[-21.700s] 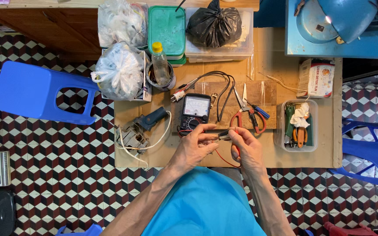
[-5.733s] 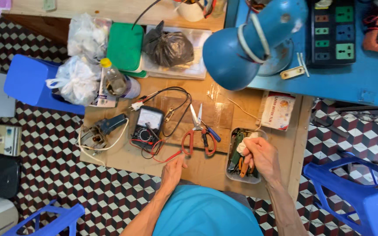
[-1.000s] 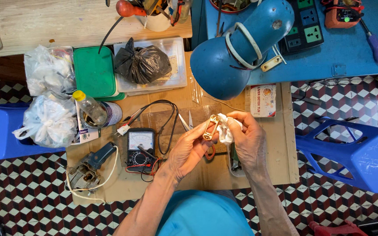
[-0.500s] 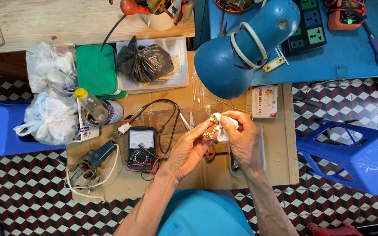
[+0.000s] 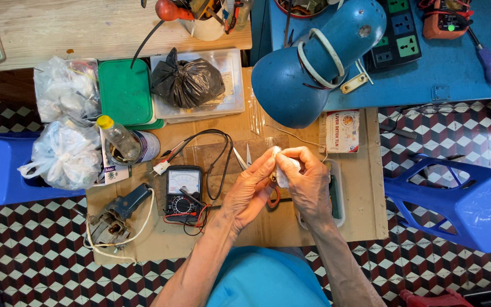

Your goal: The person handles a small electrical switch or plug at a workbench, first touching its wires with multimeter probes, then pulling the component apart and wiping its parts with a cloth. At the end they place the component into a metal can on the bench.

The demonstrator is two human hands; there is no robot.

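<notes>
At the centre of the cardboard-covered bench [image 5: 365,219], both hands meet over the work. Left hand [image 5: 250,190] and right hand [image 5: 308,185] are each closed around a small white wad [image 5: 282,176], cloth or paper, with a small brown part between the fingertips; what that part is cannot be told at this size. The bundle is held just above the bench, not resting on it.

Surroundings, taken from the hands:
- At 9 o'clock, close by: analogue multimeter [image 5: 183,193], its leads looping towards 11 o'clock.
- Farther at 9 o'clock: old motor part with white cord [image 5: 115,219].
- Directly under the hands: scissors, red handle [image 5: 273,198] showing; blades point to 11 o'clock.
- At 12 o'clock, just beyond: blue desk lamp [image 5: 313,62].
- At 3 o'clock, partly covered by the right wrist: clear parts tray [image 5: 336,196].

Assessment: a fingertip job. It would go best with the wad kept low over the cardboard so a dropped piece stays findable, pinch light and even, elbows steady, and the scissors clear of the working wrist.
</notes>
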